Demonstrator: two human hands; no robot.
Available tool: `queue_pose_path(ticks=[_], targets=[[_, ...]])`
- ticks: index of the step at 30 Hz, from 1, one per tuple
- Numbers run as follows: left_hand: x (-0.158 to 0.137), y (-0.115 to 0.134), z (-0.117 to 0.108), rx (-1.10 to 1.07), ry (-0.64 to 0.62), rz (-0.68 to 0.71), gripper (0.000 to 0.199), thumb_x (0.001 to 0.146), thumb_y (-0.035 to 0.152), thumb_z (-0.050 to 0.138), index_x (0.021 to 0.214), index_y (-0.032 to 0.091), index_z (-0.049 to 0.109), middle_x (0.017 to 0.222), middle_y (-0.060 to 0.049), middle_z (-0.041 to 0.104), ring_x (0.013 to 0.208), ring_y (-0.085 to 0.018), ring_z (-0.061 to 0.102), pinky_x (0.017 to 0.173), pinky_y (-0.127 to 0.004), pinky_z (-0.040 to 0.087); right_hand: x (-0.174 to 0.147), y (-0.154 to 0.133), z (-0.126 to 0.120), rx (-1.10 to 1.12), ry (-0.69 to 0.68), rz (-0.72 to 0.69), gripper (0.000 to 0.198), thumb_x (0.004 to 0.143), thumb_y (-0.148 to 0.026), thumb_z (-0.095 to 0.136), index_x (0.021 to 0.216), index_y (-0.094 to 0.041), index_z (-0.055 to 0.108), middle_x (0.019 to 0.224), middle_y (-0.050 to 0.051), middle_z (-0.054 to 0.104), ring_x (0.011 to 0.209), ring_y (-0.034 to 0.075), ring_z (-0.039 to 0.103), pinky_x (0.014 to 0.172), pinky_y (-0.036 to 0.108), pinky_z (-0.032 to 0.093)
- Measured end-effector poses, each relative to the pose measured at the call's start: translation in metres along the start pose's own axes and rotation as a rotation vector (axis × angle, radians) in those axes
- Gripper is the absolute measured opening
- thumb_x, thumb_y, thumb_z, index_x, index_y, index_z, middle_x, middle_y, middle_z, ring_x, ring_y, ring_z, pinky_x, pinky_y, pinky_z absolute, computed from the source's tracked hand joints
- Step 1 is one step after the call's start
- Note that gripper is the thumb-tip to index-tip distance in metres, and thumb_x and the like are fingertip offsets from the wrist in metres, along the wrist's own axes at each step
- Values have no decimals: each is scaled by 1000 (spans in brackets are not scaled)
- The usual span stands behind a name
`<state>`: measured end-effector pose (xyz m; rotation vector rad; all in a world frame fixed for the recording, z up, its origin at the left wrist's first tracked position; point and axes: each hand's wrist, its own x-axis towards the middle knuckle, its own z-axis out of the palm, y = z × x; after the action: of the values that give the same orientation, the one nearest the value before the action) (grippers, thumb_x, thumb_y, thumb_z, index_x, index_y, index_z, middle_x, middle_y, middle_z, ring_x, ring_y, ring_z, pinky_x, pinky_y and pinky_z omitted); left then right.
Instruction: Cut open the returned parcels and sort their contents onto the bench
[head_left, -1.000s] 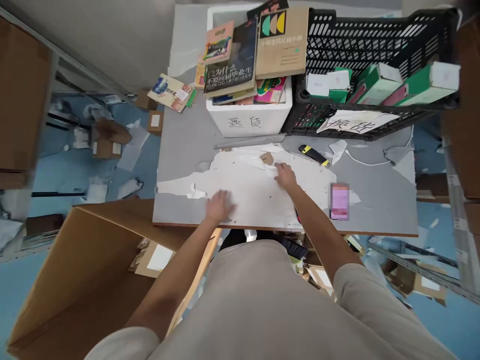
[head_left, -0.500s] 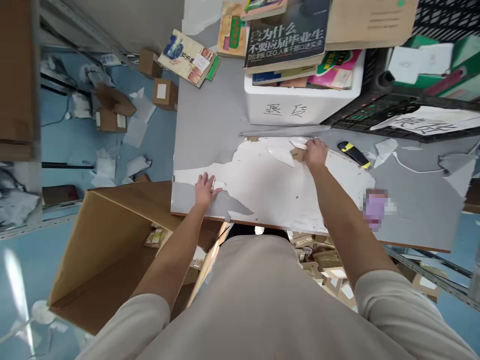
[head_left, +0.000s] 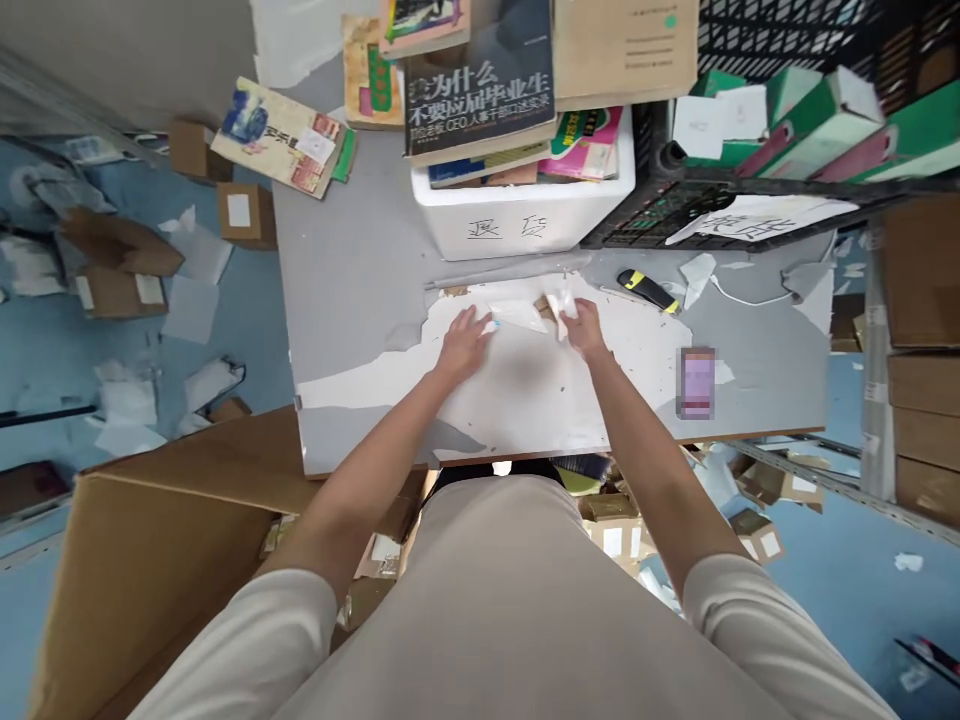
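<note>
My right hand pinches a crumpled white scrap with its fingertips, above the worn white patch of the table top. A small brown piece shows beside that scrap; whether it is joined to it I cannot tell. Left of them lies a thin, whitish sheet, perhaps plastic. My left hand is at the sheet's left end, fingers slightly apart and reaching over the table. A small blue spot shows by its thumb.
A black and yellow utility knife lies to the right, with a phone-shaped blurred thing nearer me. Behind stand a white foam box of books and a black crate. Another book lies at left. A large open carton stands below left.
My left hand has moved right and away from me, from the table's left end to the whitish sheet. My right hand has drawn a white scrap up from the table. The view has shifted right.
</note>
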<state>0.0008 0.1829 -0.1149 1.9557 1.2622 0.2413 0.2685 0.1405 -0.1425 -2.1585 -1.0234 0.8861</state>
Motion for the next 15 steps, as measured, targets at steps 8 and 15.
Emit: queue_pose_path(ticks=[8,15], targets=[[33,33,57,387,-209,92,44,94,20,40,135,26,52,146,-16,42,139,-32,31,111,-52,24,-18,-20,50,-207,-32,-77,25,89,-21,43,105,-18,61,121,14,55,112,27,50,99,44,40],[0,40,67,94,-7,-253,33,96,24,32,102,13,63,91,-12,63,88,-23,60,82,-35,45,-72,13,2,296,86,96,52,84,-35,55,131,-19,41,92,3,63,84,19,60,80,33,48]])
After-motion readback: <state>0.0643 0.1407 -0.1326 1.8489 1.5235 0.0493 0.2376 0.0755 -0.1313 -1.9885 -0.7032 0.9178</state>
